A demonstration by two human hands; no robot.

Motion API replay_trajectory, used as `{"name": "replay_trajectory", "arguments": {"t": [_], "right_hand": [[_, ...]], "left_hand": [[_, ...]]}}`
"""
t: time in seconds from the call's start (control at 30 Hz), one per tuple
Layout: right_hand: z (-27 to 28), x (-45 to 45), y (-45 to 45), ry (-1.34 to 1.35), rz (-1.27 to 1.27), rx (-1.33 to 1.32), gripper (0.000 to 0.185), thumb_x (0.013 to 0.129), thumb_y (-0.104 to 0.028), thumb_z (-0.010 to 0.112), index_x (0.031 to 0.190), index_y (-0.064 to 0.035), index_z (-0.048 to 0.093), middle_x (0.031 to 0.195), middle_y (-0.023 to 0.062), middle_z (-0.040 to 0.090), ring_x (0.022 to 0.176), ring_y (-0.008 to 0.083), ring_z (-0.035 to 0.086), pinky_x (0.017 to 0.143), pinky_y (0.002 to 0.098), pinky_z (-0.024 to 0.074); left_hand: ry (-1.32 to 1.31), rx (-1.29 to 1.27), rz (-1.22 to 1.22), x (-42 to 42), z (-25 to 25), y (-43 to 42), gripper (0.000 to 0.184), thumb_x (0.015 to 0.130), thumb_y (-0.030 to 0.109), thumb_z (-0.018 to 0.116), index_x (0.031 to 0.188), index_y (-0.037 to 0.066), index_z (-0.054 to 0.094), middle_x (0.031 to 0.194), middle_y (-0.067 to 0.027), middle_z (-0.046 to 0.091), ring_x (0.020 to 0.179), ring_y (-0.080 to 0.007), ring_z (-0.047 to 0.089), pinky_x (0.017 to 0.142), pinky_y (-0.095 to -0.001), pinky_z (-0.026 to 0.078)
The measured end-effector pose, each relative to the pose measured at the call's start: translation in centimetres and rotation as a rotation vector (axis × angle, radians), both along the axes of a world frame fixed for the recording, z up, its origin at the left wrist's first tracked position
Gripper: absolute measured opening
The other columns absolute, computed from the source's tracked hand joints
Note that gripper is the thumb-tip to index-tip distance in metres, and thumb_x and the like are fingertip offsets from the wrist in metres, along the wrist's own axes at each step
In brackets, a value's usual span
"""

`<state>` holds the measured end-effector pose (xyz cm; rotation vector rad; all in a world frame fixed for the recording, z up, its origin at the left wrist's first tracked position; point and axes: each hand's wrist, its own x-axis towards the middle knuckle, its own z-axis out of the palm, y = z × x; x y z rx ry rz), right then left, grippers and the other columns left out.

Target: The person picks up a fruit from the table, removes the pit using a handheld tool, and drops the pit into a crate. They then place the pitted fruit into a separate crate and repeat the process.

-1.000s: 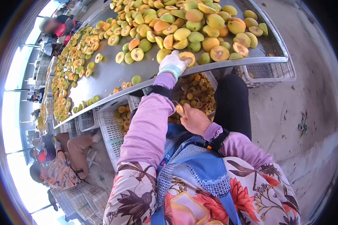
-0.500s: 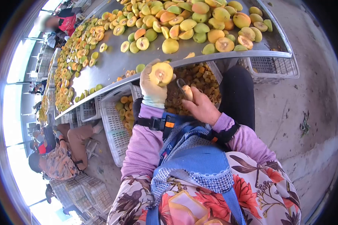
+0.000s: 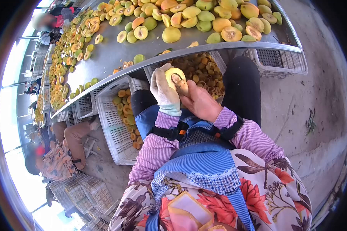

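Fingers of white-gloved left hand (image 3: 164, 87) grip halved yellow fruit (image 3: 169, 76); bare right hand (image 3: 202, 102) clasps wooden-handled metal-loop tool (image 3: 183, 88) against it.

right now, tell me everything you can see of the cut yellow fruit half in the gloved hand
The cut yellow fruit half looks rounded, with pale yellow flesh and a pinkish-brown centre. Its cut face shows to the camera, partly covered. The left hand, in a whitish fabric-looking glove, grips it. The dark curved loop of a tan-handled tool, held in the bare right hand, is at its centre; how deep it sits cannot be told. It is held off the grey metal table, on the wearer's side.
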<state>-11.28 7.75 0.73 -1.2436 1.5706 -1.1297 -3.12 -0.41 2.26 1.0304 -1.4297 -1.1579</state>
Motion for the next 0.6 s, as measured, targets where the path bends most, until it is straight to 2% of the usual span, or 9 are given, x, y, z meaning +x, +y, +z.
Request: {"name": "replay_trajectory", "arguments": {"t": [0.2, 0.27, 0.37, 0.43, 0.47, 0.57, 0.6], "right_hand": [[-1.4, 0.2, 0.0, -0.041, 0.081, 0.018, 0.026, 0.082, -0.011, 0.055, 0.096, 0.0035, 0.039, 0.075, 0.0288, 0.055, 0.077, 0.0453, 0.057, 0.063, 0.0442, 0.0453], [-1.5, -0.1, -0.1, -0.073, 0.093, 0.002, 0.025, 0.081, -0.01, 0.054, 0.097, 0.0032, 0.039, 0.074, 0.028, 0.055, 0.077, 0.045, 0.057, 0.063, 0.043, 0.0456], [-2.0, 0.2, -0.6, -0.16, 0.045, -0.081, 0.028, 0.08, -0.01, 0.057, 0.098, 0.0024, 0.039, 0.073, 0.0262, 0.055, 0.073, 0.0433, 0.058, 0.062, 0.0427, 0.0456], [-3.3, 0.2, -0.9, -0.159, 0.036, -0.164, 0.027, 0.081, -0.011, 0.057, 0.098, 0.0015, 0.04, 0.071, 0.0214, 0.055, 0.064, 0.0362, 0.058, 0.057, 0.0394, 0.0459], [-3.9, -0.1, -1.0, -0.155, 0.035, -0.207, 0.026, 0.082, -0.011, 0.057, 0.098, 0.0011, 0.04, 0.07, 0.019, 0.056, 0.059, 0.0327, 0.058, 0.054, 0.0377, 0.0461], [-1.2, -1.5, -0.8, -0.422, 0.075, 0.207, 0.022, 0.085, -0.012, 0.056, 0.099, -0.0008, 0.042, 0.064, 0.0096, 0.053, 0.047, 0.0181, 0.052, 0.043, 0.0317, 0.0426], [-1.0, -1.7, -0.8, -0.551, 0.09, 0.269, 0.019, 0.088, -0.014, 0.053, 0.101, -0.003, 0.043, 0.06, 0.003, 0.048, 0.042, 0.0098, 0.046, 0.036, 0.027, 0.0374]], "left_hand": [[0.078, 0.113, -0.038, 0.6, 0.5, -0.6, 0.043, 0.094, 0.032, 0.045, 0.093, -0.006, 0.064, 0.089, -0.0108, 0.064, 0.081, -0.0159, 0.058, 0.076, -0.0263, 0.046], [-0.037, 0.05, -0.105, 0.8, 0.5, -1.6, 0.034, 0.093, 0.024, 0.044, 0.091, -0.004, 0.063, 0.088, -0.012, 0.065, 0.08, -0.0188, 0.061, 0.075, -0.0282, 0.048], [-0.07, 0.06, -0.101, 0.6, 0.0, -1.4, 0.03, 0.092, 0.021, 0.045, 0.091, -0.003, 0.062, 0.087, -0.0098, 0.064, 0.082, -0.0186, 0.061, 0.077, -0.0283, 0.048], [-0.034, 0.088, -0.068, -0.1, -0.4, -1.3, 0.03, 0.092, 0.022, 0.046, 0.092, -0.003, 0.062, 0.087, -0.0071, 0.062, 0.085, -0.017, 0.059, 0.081, -0.0275, 0.046], [-0.016, 0.135, -0.139, 0.5, -1.0, -1.5, 0.028, 0.088, 0.017, 0.046, 0.105, -0.002, 0.058, 0.099, -0.0084, 0.059, 0.093, -0.0167, 0.055, 0.086, -0.0282, 0.044], [0.333, 0.376, -0.456, 1.5, -1.1, -1.9, 0.035, 0.086, 0.01, 0.049, 0.119, 0.0, 0.049, 0.112, -0.0082, 0.051, 0.1, -0.0148, 0.049, 0.089, -0.0266, 0.041], [0.281, 0.405, -0.544, 2.2, -0.7, -2.0, 0.05, 0.081, 0.001, 0.048, 0.129, 0.001, 0.037, 0.119, -0.0106, 0.046, 0.103, -0.0173, 0.048, 0.092, -0.0285, 0.041]]}}
